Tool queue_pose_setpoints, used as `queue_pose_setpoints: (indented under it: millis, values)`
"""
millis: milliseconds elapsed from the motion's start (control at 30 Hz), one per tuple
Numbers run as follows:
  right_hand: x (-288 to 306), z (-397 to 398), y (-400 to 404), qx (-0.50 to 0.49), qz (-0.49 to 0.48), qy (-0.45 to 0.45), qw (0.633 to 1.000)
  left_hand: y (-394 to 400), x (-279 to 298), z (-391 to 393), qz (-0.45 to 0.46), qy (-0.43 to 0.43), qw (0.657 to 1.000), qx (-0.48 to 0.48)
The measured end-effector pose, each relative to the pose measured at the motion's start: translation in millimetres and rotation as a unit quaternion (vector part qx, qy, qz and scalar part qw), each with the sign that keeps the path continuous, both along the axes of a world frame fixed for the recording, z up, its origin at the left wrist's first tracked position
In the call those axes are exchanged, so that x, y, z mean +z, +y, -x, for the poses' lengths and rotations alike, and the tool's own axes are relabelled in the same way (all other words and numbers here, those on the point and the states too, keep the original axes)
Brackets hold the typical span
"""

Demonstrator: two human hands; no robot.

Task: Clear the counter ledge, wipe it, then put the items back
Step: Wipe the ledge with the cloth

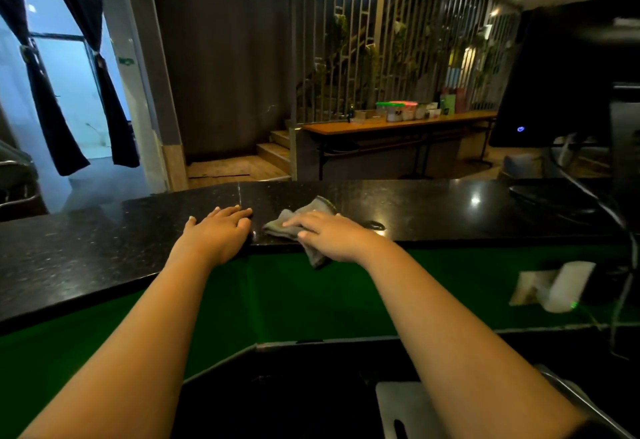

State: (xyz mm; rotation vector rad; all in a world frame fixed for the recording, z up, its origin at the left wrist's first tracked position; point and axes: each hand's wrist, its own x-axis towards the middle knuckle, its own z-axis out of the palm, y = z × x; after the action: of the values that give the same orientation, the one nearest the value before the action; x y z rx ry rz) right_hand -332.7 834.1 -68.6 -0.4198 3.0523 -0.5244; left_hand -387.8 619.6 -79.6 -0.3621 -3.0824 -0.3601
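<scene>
Near edge: a pale board [405, 411] with a slot lies at the bottom, under the right forearm; beyond it a green panel [294, 296] rises to the ledge.
Right of the arms: a white device [564, 286] with a small green light sits against the green panel, well apart from both hands.
Left hand [214, 231]: rests flat on the black stone ledge [104, 241], fingers straight and close together, holding nothing, tips pointing away and slightly right.
Right hand [329, 234]: presses down on the grey cloth [304, 220], fingers fairly straight and slightly spread, pointing left toward the left fingertips.
Cloth: crumpled on the ledge just right of the left fingertips; its long axis runs from the far right, past the right fingers, to a tail hanging over the near edge below the palm.
In the way: a dark cable [588, 203] and a monitor [554, 85] stand on the ledge far to the right of the right fingers.
Far: a wooden table [398, 125] with containers stands before a slatted screen [381, 40]; dark curtains [52, 109] hang at left.
</scene>
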Motion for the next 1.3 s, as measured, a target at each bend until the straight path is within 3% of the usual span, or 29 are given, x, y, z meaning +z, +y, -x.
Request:
queue_pose_setpoints:
  millis: [133, 233, 367, 433, 533, 800, 1000, 1167, 1300]
  values:
    - [0.7, -15.4, 32.5, -0.075, 0.076, -0.022, 0.994, 0.5, 0.9, -1.2, 0.018, -0.009, 1.0, 0.01]
    - [10.8, -21.6, 38.3, -0.02, 0.081, -0.006, 0.996, 15.3, 9.7, -3.7, -0.05, 0.015, 0.998, 0.037]
    - [21.2, -38.5, 80.9, -0.085, -0.006, -0.005, 0.996, 92.3, 20.2, -28.9, -0.171, 0.081, 0.975, -0.113]
    - [13.7, -44.5, 111.1, -0.148, -0.078, -0.052, 0.984, 132.3, 13.6, -45.3, -0.099, 0.055, 0.979, -0.168]
    - [0.0, -41.5, 138.0, -0.192, -0.136, -0.054, 0.971, 152.8, -0.9, -49.0, 0.062, 0.061, 0.989, -0.123]
    - [4.7, -9.5, 150.9, -0.182, -0.126, -0.111, 0.969, 125.0, 14.2, 44.1, 0.065, -0.056, 0.996, 0.003]
    - [-3.0, -3.5, 156.6, -0.182, -0.116, -0.102, 0.971, 120.6, 16.8, 147.4, 0.103, -0.117, 0.987, 0.024]
    - [-5.5, -7.6, 155.5, -0.177, -0.115, -0.081, 0.974, 185.8, 34.2, 137.5, 0.072, -0.105, 0.99, -0.053]
    - [-4.4, -9.7, 152.6, -0.173, -0.115, -0.078, 0.975, 248.1, 23.5, 113.8, 0.121, -0.09, 0.974, -0.171]
